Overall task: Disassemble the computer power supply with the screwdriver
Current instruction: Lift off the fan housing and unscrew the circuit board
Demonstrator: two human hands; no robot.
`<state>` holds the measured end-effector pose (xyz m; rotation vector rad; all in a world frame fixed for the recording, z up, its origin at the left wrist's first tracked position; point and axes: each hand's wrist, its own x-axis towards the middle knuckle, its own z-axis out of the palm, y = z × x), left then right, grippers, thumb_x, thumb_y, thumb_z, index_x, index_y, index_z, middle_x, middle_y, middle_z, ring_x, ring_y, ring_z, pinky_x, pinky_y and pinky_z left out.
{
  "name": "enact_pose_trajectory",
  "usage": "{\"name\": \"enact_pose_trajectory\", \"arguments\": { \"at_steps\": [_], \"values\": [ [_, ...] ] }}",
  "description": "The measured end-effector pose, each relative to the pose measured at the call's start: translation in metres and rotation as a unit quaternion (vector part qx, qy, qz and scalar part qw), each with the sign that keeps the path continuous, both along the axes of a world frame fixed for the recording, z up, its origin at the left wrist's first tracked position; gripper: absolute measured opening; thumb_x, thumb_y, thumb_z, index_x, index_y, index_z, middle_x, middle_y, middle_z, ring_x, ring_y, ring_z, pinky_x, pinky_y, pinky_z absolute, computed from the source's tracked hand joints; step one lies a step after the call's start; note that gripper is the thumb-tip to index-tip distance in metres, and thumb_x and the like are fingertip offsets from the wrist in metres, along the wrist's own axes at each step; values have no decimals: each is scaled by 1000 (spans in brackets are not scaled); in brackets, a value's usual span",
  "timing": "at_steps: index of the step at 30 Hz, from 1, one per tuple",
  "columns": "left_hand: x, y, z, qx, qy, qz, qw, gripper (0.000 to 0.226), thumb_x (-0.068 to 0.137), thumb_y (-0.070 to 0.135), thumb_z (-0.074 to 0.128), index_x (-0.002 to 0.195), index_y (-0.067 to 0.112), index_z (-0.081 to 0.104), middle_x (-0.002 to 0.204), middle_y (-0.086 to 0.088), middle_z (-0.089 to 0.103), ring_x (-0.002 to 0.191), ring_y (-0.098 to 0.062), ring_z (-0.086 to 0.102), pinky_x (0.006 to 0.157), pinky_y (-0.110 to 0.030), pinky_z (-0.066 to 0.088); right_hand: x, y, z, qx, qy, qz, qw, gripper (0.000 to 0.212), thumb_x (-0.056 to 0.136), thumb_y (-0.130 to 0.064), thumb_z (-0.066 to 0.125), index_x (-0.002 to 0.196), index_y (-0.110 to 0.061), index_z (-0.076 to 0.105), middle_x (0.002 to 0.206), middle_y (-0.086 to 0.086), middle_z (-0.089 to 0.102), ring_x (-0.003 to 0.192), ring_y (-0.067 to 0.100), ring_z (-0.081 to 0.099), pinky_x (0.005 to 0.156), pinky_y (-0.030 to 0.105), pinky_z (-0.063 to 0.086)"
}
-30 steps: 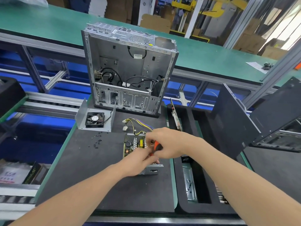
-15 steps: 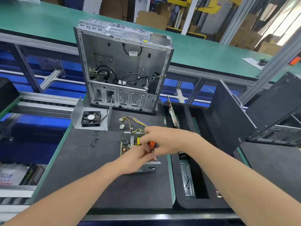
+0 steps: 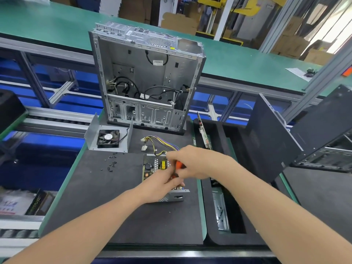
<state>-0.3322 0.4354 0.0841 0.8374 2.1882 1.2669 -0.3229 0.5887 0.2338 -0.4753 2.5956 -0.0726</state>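
The opened power supply [image 3: 152, 166] lies on the black mat [image 3: 122, 202], its circuit board bare and its yellow and black cable bundle [image 3: 156, 143] trailing toward the case. My right hand [image 3: 192, 161] grips the orange-handled screwdriver [image 3: 179, 165] over the board. My left hand [image 3: 162, 184] rests on the near part of the unit, fingers curled by the screwdriver's lower end; what they pinch is hidden. The screwdriver tip is hidden by my hands.
An empty computer case [image 3: 146, 80] stands upright behind the unit. A metal cover with a black fan [image 3: 108, 139] lies to the left, several loose screws [image 3: 111, 162] beside it. A black foam tray [image 3: 224, 206] with parts sits at right, dark panels [image 3: 270, 138] beyond.
Both hands stay over the power supply; my right hand with the screwdriver has shifted slightly. The view itself has moved a little.
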Motion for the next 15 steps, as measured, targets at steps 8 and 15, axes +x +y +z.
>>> {"name": "enact_pose_trajectory", "arguments": {
  "at_steps": [8,15],
  "values": [
    [3,1,4,-23,22,-14,999,24,109,41,47,111,26,65,104,18,75,103,3,66,97,-28,50,9,3,-2,-36,22,36,998,20,90,-26,66,108,-23,57,101,0,52,92,21,53,77,41,51],
    [3,-1,5,-11,0,-9,1000,27,107,43,49,116,22,64,104,22,75,101,1,67,97,-32,51,16,-23,-22,44,121,-174,976,32,106,-47,43,98,-16,51,76,3,46,78,34,55,62,35,40]
  ]
}}
